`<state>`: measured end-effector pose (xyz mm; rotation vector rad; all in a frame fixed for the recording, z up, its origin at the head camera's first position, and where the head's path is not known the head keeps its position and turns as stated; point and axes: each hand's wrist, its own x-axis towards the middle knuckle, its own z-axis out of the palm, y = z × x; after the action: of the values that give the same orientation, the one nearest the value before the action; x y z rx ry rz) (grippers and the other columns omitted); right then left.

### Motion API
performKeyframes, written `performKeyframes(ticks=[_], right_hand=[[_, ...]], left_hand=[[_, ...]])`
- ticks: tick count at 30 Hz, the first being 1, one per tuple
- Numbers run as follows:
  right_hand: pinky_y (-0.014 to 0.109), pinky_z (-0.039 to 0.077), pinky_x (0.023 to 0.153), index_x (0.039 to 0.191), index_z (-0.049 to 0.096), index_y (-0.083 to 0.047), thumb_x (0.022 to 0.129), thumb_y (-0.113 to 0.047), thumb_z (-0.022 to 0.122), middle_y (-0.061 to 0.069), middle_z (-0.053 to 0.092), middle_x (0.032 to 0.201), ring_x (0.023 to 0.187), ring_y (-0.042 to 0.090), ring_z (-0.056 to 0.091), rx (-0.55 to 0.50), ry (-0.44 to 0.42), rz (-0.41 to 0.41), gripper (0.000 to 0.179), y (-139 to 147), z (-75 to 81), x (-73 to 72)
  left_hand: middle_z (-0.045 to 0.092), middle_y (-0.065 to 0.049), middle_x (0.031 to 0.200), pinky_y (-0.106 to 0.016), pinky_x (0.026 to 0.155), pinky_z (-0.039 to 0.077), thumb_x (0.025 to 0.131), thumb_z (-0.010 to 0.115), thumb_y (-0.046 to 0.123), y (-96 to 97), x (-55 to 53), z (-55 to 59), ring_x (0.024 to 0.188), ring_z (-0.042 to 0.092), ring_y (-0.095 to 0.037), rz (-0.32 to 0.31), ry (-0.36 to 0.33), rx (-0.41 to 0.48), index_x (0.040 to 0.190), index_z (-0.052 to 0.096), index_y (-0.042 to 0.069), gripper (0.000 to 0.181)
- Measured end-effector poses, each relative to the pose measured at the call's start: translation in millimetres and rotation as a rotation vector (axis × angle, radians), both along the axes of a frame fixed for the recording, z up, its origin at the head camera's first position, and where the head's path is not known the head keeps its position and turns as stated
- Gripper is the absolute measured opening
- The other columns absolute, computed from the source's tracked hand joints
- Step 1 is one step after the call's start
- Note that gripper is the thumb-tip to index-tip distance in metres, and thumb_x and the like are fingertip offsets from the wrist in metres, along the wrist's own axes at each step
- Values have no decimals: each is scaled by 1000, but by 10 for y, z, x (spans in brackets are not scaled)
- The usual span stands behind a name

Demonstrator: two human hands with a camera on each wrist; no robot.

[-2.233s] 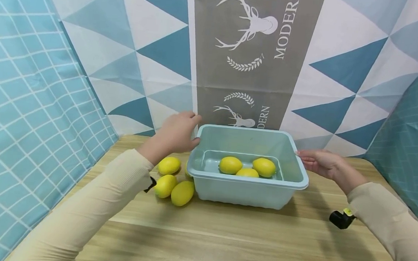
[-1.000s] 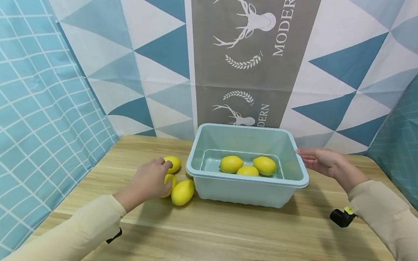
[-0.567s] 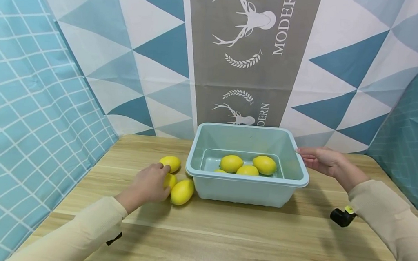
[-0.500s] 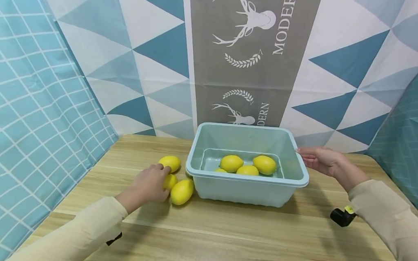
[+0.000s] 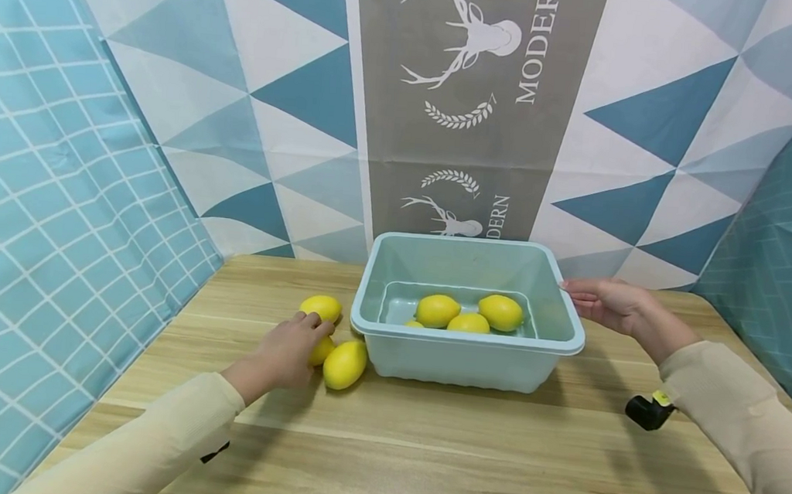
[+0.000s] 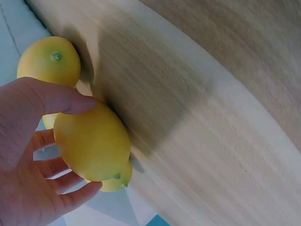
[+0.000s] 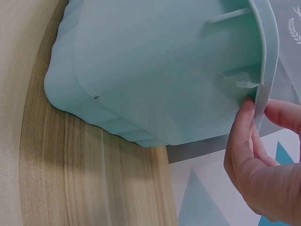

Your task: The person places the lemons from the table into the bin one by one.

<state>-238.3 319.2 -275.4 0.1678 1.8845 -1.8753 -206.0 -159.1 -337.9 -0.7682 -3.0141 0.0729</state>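
Observation:
My left hand [image 5: 283,354] curls round a yellow lemon [image 6: 91,141] on the table, thumb on one side and fingers on the other. Beside it lie another lemon [image 5: 345,365] close to the bin and one [image 5: 321,309] farther back. In the right wrist view, my right hand [image 7: 263,165] pinches the rim of a pale blue-green plastic bin [image 5: 457,360] between thumb and fingers. The bin stands upright with several lemons inside, including one lemon [image 5: 500,312] at the right; its front wall hides part of them.
The wooden table [image 5: 422,451] meets a patterned backdrop [image 5: 295,115] behind the bin. A blue grid-lined sheet [image 5: 39,172] hangs at the left. A black device [image 5: 648,412] is at the right wrist.
My left hand has left the bin's left side, moved down and left, and taken hold of a lemon. A further lemon edge now shows inside the bin. The right hand stays put.

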Motion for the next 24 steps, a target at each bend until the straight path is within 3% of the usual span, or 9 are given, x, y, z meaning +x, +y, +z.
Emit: performKeyframes(ticks=[7,15,24], right_hand=[[18,56,80,83,67,-19,95,-15,58,-8,67,87,83,3,66,-2,1,1,16,-3,-3,4],[17,56,80,83,67,-20,95,-15,58,-8,68,87,83,2,66,2,11,8,16,-1,-2,1],[17,56,80,82,68,-21,95,-16,58,-9,68,87,83,1,66,7,17,14,17,3,2,5]], left_hand=[[56,-12,105,-41,72,51,68,75,4,-30,-42,-29,89,51,-26,-36,29,-18,121,57,8,57],[55,-11,106,-41,78,52,71,75,2,-82,-109,-45,91,51,-25,-88,5,-11,121,58,9,53],[56,-10,103,-42,76,52,73,80,20,-87,-137,-46,87,51,-25,-86,25,-49,123,57,10,56]])
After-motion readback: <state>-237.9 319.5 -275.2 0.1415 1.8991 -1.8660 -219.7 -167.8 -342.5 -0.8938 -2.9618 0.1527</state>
